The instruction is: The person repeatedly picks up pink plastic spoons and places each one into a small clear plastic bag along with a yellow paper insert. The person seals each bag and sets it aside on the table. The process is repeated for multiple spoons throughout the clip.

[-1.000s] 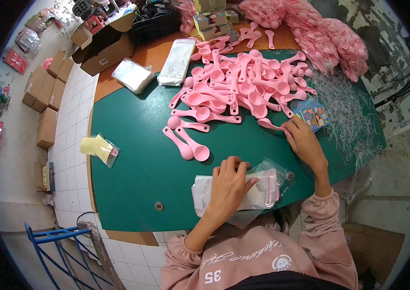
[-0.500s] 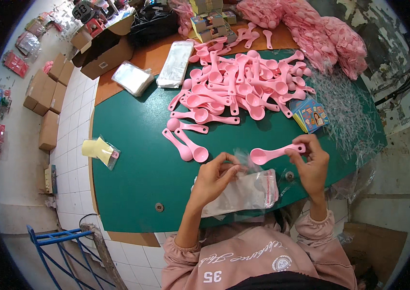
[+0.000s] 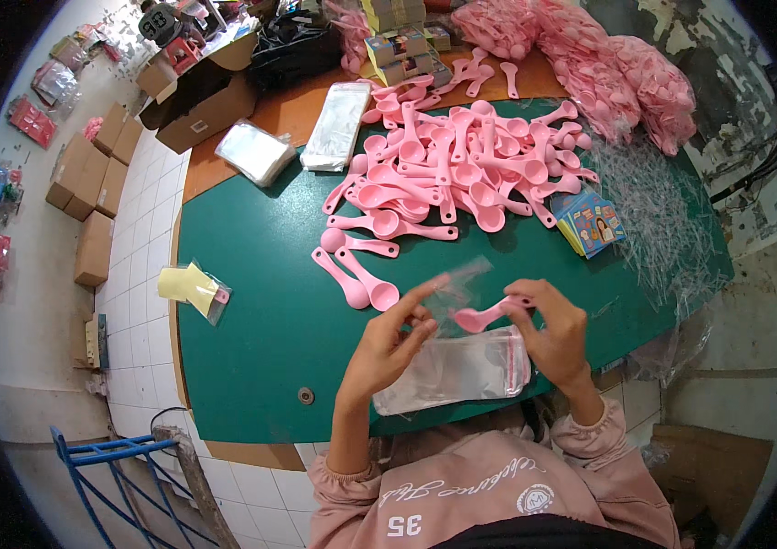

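My right hand (image 3: 553, 331) pinches a pink measuring spoon (image 3: 487, 316) by its handle, the bowl pointing left. My left hand (image 3: 392, 346) holds a clear plastic bag (image 3: 458, 285) between its fingers, close to the spoon's bowl. Whether the bowl is inside the bag's mouth I cannot tell. Beneath both hands lies a stack of clear bags (image 3: 448, 371) with a pinkish strip at its right end. Beyond them spreads a big heap of pink spoons (image 3: 462, 165), with a few loose spoons (image 3: 361, 279) at its near left side.
Small printed cards (image 3: 590, 224) lie right of the heap, beside clear plastic strips (image 3: 658, 220). A bagged spoon with a yellow card (image 3: 194, 285) rests at the left edge. Further back are bag stacks (image 3: 335, 126), an open carton (image 3: 201, 110) and pink sacks (image 3: 608, 82).
My right hand has moved left and slightly down with the spoon, bringing its bowl to the bag. My left hand has raised the bag and spread its fingers around it.
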Action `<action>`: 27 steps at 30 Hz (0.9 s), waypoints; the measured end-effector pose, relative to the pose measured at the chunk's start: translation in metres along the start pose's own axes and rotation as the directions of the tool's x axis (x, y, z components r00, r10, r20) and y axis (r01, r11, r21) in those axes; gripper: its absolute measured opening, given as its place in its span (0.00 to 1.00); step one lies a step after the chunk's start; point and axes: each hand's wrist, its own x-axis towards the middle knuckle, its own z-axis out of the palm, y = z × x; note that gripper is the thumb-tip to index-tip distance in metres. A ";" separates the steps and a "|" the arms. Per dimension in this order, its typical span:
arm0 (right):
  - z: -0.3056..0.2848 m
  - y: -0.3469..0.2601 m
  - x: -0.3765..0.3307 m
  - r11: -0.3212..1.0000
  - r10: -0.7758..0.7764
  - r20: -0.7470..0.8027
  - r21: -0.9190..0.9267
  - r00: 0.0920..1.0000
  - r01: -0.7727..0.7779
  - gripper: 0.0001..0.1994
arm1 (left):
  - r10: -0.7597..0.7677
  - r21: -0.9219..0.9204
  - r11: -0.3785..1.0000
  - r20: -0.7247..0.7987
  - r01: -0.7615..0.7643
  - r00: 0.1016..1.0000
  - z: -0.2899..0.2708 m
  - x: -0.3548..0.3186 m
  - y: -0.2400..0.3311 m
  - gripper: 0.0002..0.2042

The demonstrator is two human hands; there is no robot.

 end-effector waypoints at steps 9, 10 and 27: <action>0.002 0.003 0.001 0.996 0.092 0.005 0.007 0.996 -0.092 0.05 | -0.181 -0.437 0.887 -0.024 0.152 0.983 0.004 -0.006 0.001 0.33; 0.000 0.003 0.004 0.966 0.215 -0.031 0.153 0.976 -0.208 0.05 | -0.179 -0.450 0.881 -0.029 0.148 0.983 0.005 -0.007 0.000 0.32; -0.009 -0.011 0.008 0.876 0.251 -0.156 0.456 0.955 -0.156 0.10 | -0.210 -0.372 0.906 0.019 0.202 0.977 0.004 -0.007 0.012 0.23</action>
